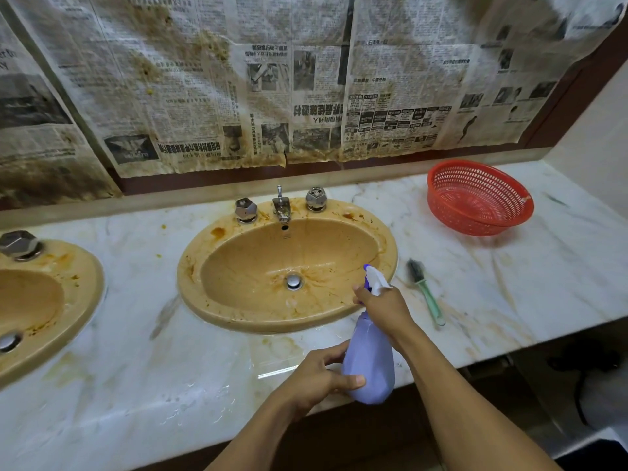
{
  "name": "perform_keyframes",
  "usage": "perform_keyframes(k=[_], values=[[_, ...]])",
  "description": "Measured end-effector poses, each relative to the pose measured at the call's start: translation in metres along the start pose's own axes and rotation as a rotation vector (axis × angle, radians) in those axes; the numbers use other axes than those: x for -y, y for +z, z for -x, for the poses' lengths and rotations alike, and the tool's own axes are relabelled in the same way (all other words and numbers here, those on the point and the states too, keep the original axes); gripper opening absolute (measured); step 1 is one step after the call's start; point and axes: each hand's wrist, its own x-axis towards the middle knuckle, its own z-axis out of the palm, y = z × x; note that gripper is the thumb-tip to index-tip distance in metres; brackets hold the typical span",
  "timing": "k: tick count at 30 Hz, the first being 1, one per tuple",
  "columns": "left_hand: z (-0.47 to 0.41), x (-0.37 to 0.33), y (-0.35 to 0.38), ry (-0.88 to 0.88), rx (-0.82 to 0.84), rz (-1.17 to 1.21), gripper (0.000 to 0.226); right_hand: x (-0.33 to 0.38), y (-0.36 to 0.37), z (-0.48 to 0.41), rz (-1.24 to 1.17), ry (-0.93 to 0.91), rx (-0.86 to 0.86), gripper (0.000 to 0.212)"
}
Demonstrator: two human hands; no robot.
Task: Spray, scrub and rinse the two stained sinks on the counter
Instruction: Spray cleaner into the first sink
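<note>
A tan oval sink (204, 266) streaked with brown stains sits in the marble counter (136, 385), under a chrome tap (281, 207). A second stained sink (78, 283) shows partly at the left edge. Over the near right rim of the middle sink I hold a lavender spray bottle (368, 362), nozzle aimed into the basin. My right hand (382, 309) grips its neck and trigger. My left hand (319, 379) holds the bottle's lower body, thumb across the front. A green-handled brush (426, 294) lies on the counter right of the sink.
A red plastic basket (479, 198) stands at the back right of the counter. Stained newspaper (238, 79) covers the wall behind the sinks. Chrome knobs (246, 210) flank the tap. The counter's front edge runs just under my forearms.
</note>
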Motion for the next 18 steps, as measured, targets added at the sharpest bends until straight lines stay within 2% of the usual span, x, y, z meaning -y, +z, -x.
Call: perform_keyframes(k=[3, 5, 8, 14, 18], values=[[0.0, 0.001, -0.004, -0.002, 0.016, -0.041, 0.061, 0.001, 0.002, 0.002, 0.001, 0.01, -0.006, 0.056], [0.001, 0.005, -0.004, -0.035, 0.048, -0.004, 0.062, 0.002, 0.004, 0.005, 0.051, 0.028, -0.051, 0.055], [0.006, 0.014, 0.001, -0.061, 0.075, 0.022, 0.067, 0.002, 0.007, 0.012, 0.132, 0.044, -0.027, 0.055], [0.019, 0.019, -0.005, -0.056, 0.033, 0.037, 0.059, 0.006, 0.012, 0.018, 0.065, -0.001, 0.115, 0.06], [0.031, 0.021, -0.009, -0.034, -0.036, 0.033, 0.062, 0.01, 0.029, 0.016, 0.02, 0.023, 0.105, 0.053]])
